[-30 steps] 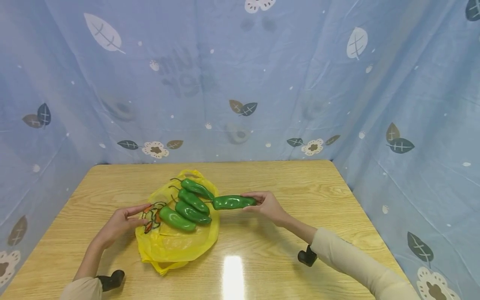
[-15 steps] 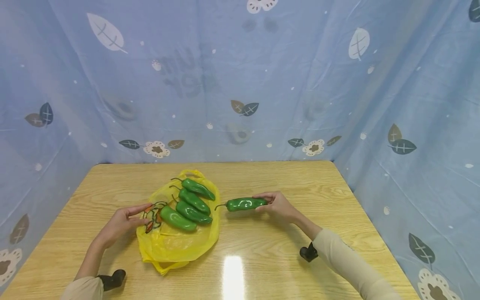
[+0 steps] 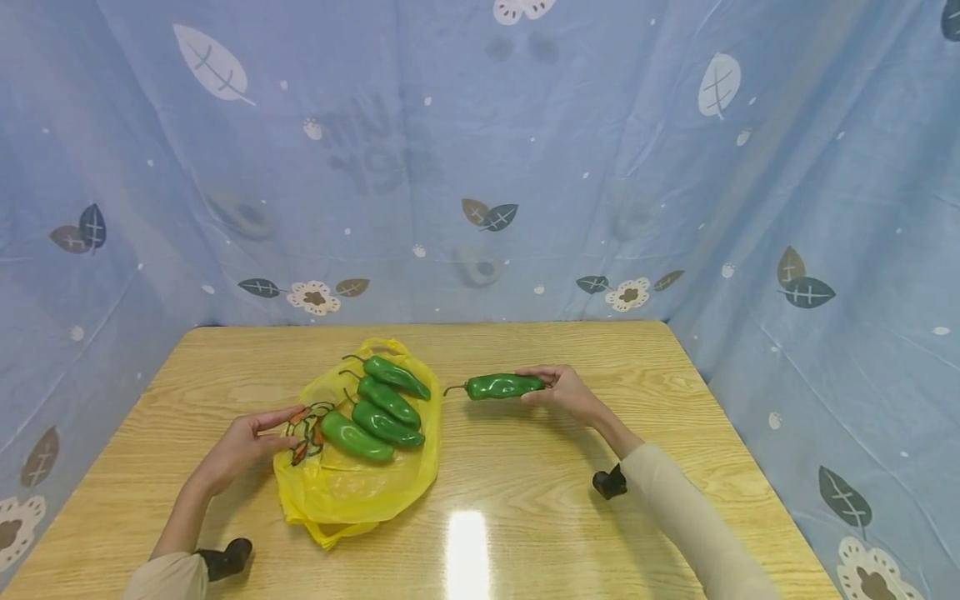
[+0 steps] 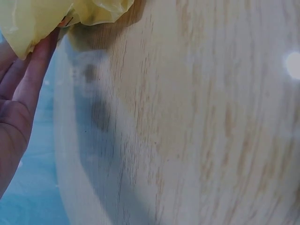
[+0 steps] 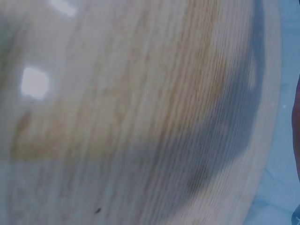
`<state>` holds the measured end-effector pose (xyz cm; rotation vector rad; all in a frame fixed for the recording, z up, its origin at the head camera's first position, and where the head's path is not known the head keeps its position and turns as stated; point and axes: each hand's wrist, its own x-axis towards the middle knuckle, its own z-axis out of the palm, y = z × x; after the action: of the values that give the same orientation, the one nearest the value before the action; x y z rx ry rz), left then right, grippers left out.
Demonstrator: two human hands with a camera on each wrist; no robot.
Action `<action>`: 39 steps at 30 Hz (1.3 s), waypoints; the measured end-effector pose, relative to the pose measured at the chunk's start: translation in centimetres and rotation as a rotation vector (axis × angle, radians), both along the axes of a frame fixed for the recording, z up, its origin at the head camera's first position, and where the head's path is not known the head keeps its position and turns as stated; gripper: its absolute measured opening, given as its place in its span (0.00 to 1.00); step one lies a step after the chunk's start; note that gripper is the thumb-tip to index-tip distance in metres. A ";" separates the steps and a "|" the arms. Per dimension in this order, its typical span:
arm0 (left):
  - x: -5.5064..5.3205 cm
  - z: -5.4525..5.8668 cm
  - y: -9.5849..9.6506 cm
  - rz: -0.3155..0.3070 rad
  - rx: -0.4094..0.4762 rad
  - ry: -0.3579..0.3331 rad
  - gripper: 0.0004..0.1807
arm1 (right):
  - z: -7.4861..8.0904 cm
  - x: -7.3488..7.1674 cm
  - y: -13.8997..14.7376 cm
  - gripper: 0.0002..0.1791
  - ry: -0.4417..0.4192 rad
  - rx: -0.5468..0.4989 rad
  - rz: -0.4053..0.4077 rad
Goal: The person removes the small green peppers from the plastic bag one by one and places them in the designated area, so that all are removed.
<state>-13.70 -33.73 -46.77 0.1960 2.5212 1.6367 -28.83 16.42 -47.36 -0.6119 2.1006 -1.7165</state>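
Note:
My right hand point(image 3: 567, 395) grips a long green chili pepper point(image 3: 495, 386) by its right end, with the thin stem pointing left. A yellow plastic bag point(image 3: 352, 487) lies flattened on the table to the left. On it rests a slanted row of several green chili peppers point(image 3: 385, 422). My left hand point(image 3: 236, 450) touches the bag's left side, thumb and fingers apart around an orange and dark patterned patch point(image 3: 306, 433). In the left wrist view, the left hand's fingers point(image 4: 35, 77) reach to the bag's edge point(image 4: 98, 11). The right wrist view does not show the held pepper clearly.
The wooden table point(image 3: 600, 358) has a rounded far edge against a blue leaf-patterned curtain point(image 3: 450, 167), which also stands along both sides. A bright light reflection lies near the front. Black wrist devices point(image 3: 225, 559) hang close to the tabletop.
My right hand has carried the pepper right, away from the bag and the other peppers, then slightly toward the far edge. The left hand, bag and peppers on it stay in place.

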 end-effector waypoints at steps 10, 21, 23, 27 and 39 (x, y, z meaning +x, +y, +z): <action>0.1 0.3 -0.1 0.001 0.005 -0.017 0.31 | -0.1 -1.7 -0.2 0.27 0.021 0.000 -0.011; 0.0 0.1 -0.2 0.013 -0.017 -0.012 0.31 | 0.2 -3.3 0.0 0.28 -0.004 0.017 -0.076; 0.0 0.1 -0.2 0.013 -0.010 -0.013 0.31 | 0.4 -3.6 0.1 0.28 -0.004 0.018 -0.090; 0.1 0.0 -0.2 0.016 -0.009 -0.006 0.31 | 0.5 -4.0 0.2 0.27 -0.002 0.033 -0.091; -0.1 -0.5 -0.3 0.022 -0.045 -0.006 0.31 | -0.5 -4.3 -0.9 0.26 0.021 0.082 -0.085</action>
<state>-13.77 -34.00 -47.25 0.1583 2.5621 1.5836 -33.15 15.49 -47.87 -0.5261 2.2288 -1.6650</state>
